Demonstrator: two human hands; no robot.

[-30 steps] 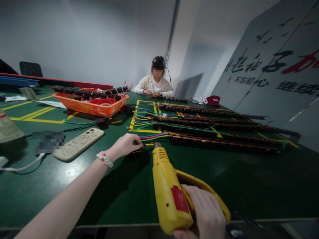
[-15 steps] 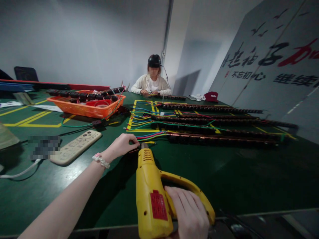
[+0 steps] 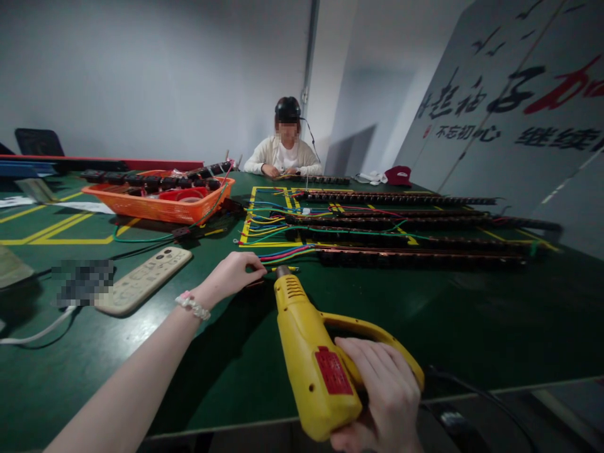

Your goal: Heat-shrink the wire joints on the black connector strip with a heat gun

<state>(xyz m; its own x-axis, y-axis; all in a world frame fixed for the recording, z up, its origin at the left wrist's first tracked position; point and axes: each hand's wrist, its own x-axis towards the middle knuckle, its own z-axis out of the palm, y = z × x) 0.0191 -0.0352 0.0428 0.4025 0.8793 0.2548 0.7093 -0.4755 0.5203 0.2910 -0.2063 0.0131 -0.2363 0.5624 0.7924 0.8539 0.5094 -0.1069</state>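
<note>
Right hand (image 3: pixel 384 393) is clamped on the yellow heat gun (image 3: pixel 314 358), its nozzle beside the pinched left hand's (image 3: pixel 236 275) yellow-sleeved wire (image 3: pixel 289 269).

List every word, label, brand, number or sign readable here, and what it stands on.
Wall panel, large: "起袖子加"; the character before it shows only partly.
Wall panel, below: "不忘初心"
Wall panel, beside that: "继续", next character cut off.
Heat gun, red label: too blurred.
Cap, pale mark: too small.
</note>
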